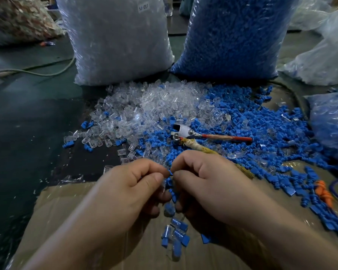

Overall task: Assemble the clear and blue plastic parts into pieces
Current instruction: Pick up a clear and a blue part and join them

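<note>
Both grips are pinched shut at frame centre: the left grip on a clear part, the right grip on a blue part, fingertips nearly meeting. This looks like mid-insertion. Next, the blue part needs pressing fully home, then dropping among the finished pieces lower centre.

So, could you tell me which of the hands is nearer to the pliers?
Right. The right hand lies just below the pliers, by their wrapped handle; the left hand is farther, down-left of them.
</note>
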`<state>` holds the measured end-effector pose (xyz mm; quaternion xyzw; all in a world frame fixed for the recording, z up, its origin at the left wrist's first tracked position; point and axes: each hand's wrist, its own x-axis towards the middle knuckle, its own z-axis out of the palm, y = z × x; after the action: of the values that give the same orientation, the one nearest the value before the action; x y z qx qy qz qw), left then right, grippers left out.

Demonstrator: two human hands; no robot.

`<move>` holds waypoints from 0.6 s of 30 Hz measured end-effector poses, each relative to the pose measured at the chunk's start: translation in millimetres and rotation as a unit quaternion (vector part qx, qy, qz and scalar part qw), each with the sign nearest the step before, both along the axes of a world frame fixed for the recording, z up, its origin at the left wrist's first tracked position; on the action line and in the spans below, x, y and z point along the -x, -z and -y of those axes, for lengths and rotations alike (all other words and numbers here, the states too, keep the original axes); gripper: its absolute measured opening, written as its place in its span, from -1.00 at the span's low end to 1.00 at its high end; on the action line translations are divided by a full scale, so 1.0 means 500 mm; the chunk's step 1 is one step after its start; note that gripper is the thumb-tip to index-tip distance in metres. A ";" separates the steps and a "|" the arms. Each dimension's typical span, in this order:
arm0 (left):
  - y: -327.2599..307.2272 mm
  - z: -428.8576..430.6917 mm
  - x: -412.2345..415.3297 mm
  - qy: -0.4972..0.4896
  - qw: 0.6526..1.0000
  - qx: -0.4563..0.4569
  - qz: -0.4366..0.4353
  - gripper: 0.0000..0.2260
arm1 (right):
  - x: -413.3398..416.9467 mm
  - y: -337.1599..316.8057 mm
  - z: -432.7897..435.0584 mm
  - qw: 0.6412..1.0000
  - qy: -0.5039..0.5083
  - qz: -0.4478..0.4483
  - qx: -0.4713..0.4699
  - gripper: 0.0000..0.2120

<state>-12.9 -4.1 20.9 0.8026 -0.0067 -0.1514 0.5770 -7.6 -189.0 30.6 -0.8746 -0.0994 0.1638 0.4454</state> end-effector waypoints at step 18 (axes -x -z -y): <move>0.025 0.016 -0.020 -0.108 0.939 0.324 -0.035 -0.76 | -0.024 0.007 -0.005 0.898 0.169 -0.113 -0.390 -0.78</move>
<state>-2.7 -11.9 8.3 0.5624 0.0516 -0.1055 0.8185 4.5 -186.4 27.3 -0.6099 0.0452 0.1315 0.7802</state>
